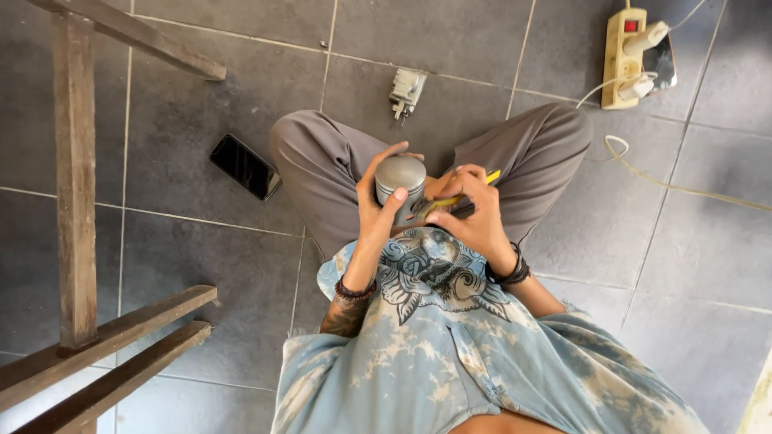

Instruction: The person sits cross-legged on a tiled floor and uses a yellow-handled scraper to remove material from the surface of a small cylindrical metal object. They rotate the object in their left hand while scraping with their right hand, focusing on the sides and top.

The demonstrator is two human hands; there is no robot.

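Grey metal fills the middle of the view: a round piston (400, 183) held over the lap of a person sitting cross-legged on a tiled floor (201, 241). The left hand (378, 210) is curled around the piston's side, thumb on one side and fingers on the other, so it is closed on it. The right hand (474, 215) is closed too, pinched around a thin yellow-handled tool (460, 195) (a small pick or screwdriver, I cannot tell which) whose tip points at the piston's side.

From the piston, a black phone (245, 166) lies flat at about nine o'clock, well apart. A small grey metal part (406, 90) sits at twelve o'clock, past the knees. A yellow power strip (628, 58) with white plugs is at two o'clock, and its pale cable (683, 189) trails off toward three. Old wooden beams (74, 177) stand at the far left.

To work well here, I think the left hand should grip firmly so the piston cannot turn, and the tool should push gently, away from the fingers, so it does not slip.
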